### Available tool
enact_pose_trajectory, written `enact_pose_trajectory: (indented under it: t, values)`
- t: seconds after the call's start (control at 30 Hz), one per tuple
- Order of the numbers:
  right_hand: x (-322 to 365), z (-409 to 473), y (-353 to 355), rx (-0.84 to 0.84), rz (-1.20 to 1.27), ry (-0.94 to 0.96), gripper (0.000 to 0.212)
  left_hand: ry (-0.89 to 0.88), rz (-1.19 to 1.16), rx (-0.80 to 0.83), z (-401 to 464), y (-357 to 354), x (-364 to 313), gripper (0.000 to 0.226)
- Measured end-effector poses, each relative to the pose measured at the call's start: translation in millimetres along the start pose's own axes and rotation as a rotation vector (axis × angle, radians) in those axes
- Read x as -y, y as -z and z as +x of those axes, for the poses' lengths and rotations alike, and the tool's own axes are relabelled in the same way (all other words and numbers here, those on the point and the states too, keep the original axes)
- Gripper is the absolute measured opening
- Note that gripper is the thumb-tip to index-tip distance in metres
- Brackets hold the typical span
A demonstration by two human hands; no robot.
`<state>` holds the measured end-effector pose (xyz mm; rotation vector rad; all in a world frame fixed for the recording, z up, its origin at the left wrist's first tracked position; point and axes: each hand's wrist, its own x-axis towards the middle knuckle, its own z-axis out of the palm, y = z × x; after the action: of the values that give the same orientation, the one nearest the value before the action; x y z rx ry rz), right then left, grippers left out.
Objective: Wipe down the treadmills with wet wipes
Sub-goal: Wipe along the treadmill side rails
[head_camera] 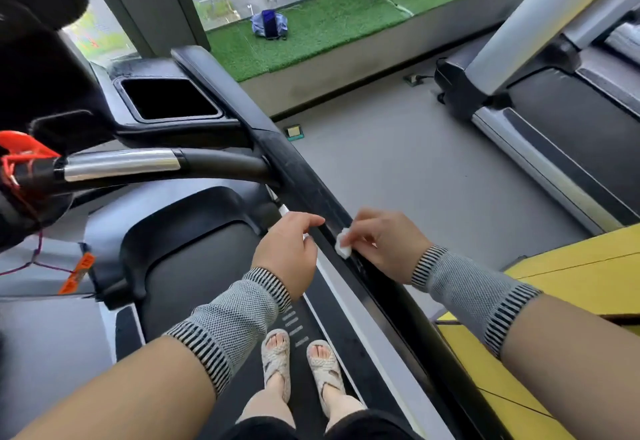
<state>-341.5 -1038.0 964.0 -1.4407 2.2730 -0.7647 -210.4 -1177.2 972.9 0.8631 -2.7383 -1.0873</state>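
While the right hand (384, 245) pinches a wet wipe (343, 244) against the handrail (304, 176), the left hand (289, 249) hovers loosely curled, holding nothing

I cannot read any text, brand or number here. The small pale marks on the treadmill belt (207, 266), just ahead of the feet, are only short bars, not letters.

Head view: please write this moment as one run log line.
step: wiping right handrail | right hand: pinches wet wipe against rail | left hand: fingers loosely curled beside rail, holds nothing | stance: on treadmill belt
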Motion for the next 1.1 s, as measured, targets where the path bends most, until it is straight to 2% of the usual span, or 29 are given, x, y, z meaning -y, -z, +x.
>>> enact_pose_trajectory:
  t: [0.07, 0.23, 0.33, 0.4, 0.47, 0.5, 0.53, 0.57, 0.63, 0.67, 0.73, 0.83, 0.87, 0.93, 1.0, 1.1]
  values:
    - [-1.9, -38.3, 4.5, 0.031, 0.019, 0.002, 0.016, -0.017, 0.005, 0.000, -1.0, -1.4, 3.5, 0.036]
    - [15.7, 7.2, 0.7, -0.029, -0.073, -0.014, 0.014, -0.053, 0.023, 0.047, -7.5, -6.9, 2.7, 0.036]
    - [15.3, -20.0, -1.5, -0.060, -0.058, -0.045, 0.016, -0.094, 0.022, 0.095, -8.7, -4.6, 4.8, 0.037]
    - [18.9, -47.7, 5.6, 0.049, -0.093, -0.094, 0.013, -0.097, 0.000, 0.096, -8.1, -0.1, 9.3, 0.036]
    - [25.2, -47.6, 21.0, 0.272, -0.239, -0.183, 0.011, -0.103, -0.035, 0.091, -11.2, 4.7, 10.6, 0.034]
    - [30.3, -42.0, 29.4, 0.297, -0.276, -0.222, 0.013, -0.106, -0.067, 0.087, -14.9, 7.1, 10.7, 0.033]
    - [35.2, -35.7, 36.6, 0.230, -0.238, -0.270, 0.012, -0.106, -0.110, 0.080, -19.5, 10.2, 9.8, 0.032]
    - [41.3, -31.1, 42.4, 0.076, -0.086, -0.333, 0.008, -0.102, -0.162, 0.076, -23.9, 14.1, 8.8, 0.031]
    - [58.7, -31.8, 48.4, -0.220, 0.366, -0.460, 0.003, -0.085, -0.277, 0.094, -30.2, 23.1, 4.4, 0.028]
    - [69.9, -36.1, 48.5, -0.282, 0.570, -0.510, 0.004, -0.076, -0.341, 0.123, -32.7, 26.6, 0.9, 0.027]
    - [91.4, -45.7, 41.3, -0.291, 0.785, -0.571, 0.007, -0.073, -0.496, 0.208, -35.9, 33.1, -9.4, 0.025]
    - [117.1, -57.0, 28.9, -0.319, 0.945, -0.597, 0.008, -0.073, -0.674, 0.338, -44.0, 39.9, -24.4, 0.020]
    - [121.1, -61.7, 25.0, -0.349, 0.980, -0.600, 0.006, -0.074, -0.697, 0.349, -48.4, 40.5, -27.4, 0.016]
    - [125.5, -71.7, 16.1, -0.388, 0.971, -0.631, 0.014, -0.074, -0.693, 0.320, -56.5, 40.4, -29.8, 0.003]
    - [126.6, -81.0, 6.3, -0.386, 0.975, -0.675, 0.018, -0.083, -0.670, 0.308, -64.1, 39.6, -29.8, 0.007]
    - [130.5, -87.4, 0.9, -0.367, 1.022, -0.693, 0.013, -0.076, -0.700, 0.376, -72.1, 42.5, -32.2, 0.007]
